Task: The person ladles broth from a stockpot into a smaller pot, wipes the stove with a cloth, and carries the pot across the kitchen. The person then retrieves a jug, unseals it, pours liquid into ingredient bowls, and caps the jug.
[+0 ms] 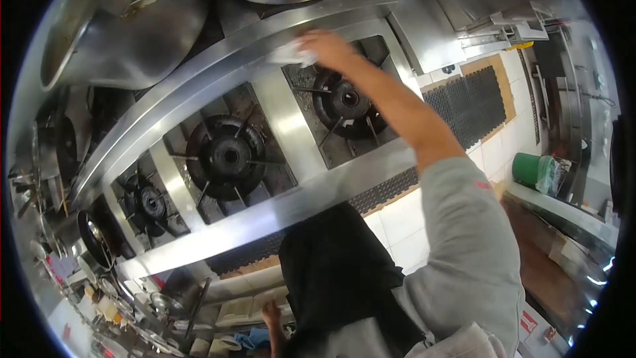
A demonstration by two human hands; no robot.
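Observation:
My right hand (322,48) is closed on a white cloth (291,54), pressed against the raised metal ledge (218,59) at the back of the stove. That arm reaches over the far-right burner (348,97). To its left are a middle burner (228,155) and a smaller left burner (151,202), all with dark grates. My left hand (270,313) is low beside my black apron (338,272), away from the stove; it is small and blurred, so its finger pose is unclear.
Large metal pots (142,36) stand behind the ledge. A wide steel front rail (265,220) edges the stove. Black rubber mats (467,106) lie on the tiled floor. A green bucket (528,170) is at right; pans and utensils crowd the left.

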